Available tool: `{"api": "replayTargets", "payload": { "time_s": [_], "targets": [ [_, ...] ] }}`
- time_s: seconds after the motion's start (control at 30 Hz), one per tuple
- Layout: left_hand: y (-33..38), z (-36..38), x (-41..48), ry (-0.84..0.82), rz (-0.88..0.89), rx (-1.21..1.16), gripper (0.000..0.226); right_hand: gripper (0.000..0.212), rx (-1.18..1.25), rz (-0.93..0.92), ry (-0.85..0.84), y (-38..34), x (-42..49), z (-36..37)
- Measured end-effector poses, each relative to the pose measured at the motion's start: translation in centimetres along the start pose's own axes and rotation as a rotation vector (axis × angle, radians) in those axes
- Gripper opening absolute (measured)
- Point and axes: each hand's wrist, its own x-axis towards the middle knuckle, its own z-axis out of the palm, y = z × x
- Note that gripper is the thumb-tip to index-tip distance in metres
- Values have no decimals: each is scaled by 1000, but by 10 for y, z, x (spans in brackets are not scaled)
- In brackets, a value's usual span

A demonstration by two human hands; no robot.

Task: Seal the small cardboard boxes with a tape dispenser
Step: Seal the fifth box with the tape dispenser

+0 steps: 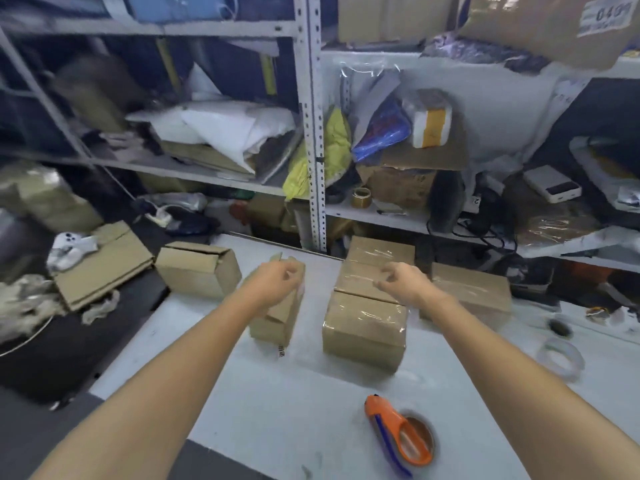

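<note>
Setting: white table (277,410) in front of cluttered metal shelving.
Head view, left hand (278,282): fingers curled at the unsealed box (273,323) flap; grip unclear.
Right hand (405,282): loosely curled, empty, over the taped boxes (363,330).
Tape dispenser (398,434): flat on the table, nearer the body than both hands, right side. Long axis points away, slightly left. Right hand is nearer.

Your matt brown cardboard box (363,337), glossy clear tape (379,315) across it, your orange plastic tape dispenser (398,431), smooth pale tabletop (294,393)
</note>
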Motion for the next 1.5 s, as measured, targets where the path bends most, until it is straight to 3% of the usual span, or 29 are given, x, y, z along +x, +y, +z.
{"api": "replayTargets", "payload": {
  "time_s": [0.23, 0.47, 0.6, 0.73, 0.97, 1.17, 1.23, 1.33, 1.5],
  "targets": [
    [-134, -20, 10, -47, -43, -123, 43, 51, 80, 28, 30, -121, 26, 105],
    [-206, 7, 48, -222, -16, -278, 49, 54, 142, 215, 39, -165, 50, 182],
    [-205, 13, 90, -255, 76, -237, 52, 54, 208, 309, 82, -165, 62, 209],
    [-177, 13, 141, -130, 139, -206, 52, 49, 315, 327, 92, -162, 81, 231],
    [-162, 41, 175, -163, 315, -88, 61, 67, 455, 381, 77, -151, 95, 251],
    [-171, 54, 175, -179, 308, -132, 61, 92, 674, 417, 53, -149, 101, 269],
    [-174, 53, 176, -180, 310, -147, 62, 87, 756, 410, 102, -150, 103, 274],
    [-178, 49, 174, -178, 298, -143, 66, 63, 879, 409, 155, -155, 100, 274],
    [-186, 36, 157, -208, 261, -162, 74, 77, 763, 381, 147, -155, 84, 263]
  ]
}}
